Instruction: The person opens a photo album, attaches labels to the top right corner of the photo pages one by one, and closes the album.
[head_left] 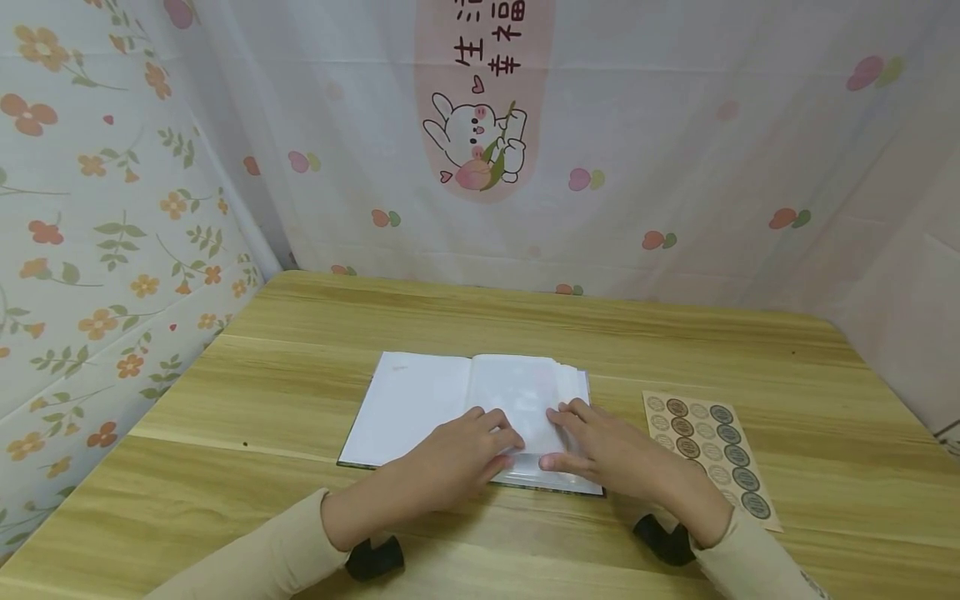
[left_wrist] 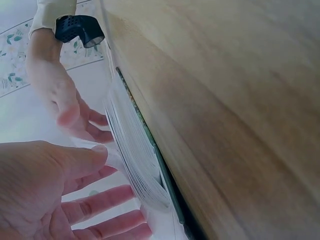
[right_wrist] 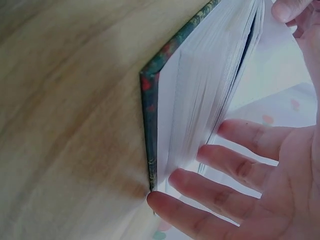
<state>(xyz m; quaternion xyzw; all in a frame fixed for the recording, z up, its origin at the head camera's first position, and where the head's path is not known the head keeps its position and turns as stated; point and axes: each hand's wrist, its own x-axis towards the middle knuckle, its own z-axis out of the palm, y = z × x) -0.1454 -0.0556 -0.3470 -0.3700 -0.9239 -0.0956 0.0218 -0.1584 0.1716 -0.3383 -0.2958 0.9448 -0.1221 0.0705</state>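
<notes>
Beside a sticker sheet (head_left: 723, 442) — right forearm (head_left: 693, 500) blocking part — left hand (head_left: 468, 452) and right hand (head_left: 603, 448), fingers relaxed, touch a book (head_left: 416, 400).

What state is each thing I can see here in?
Hardcover album: open, lying on the wooden table.
Left grip: not clenched, at the album's pages.
Right grip: spread, at the page edges.
Sticker sheet: flat, partly hidden.
Wrist cameras: worn.
Rabbit-print cloth: hanging.
Floral cloth: hanging.
</notes>
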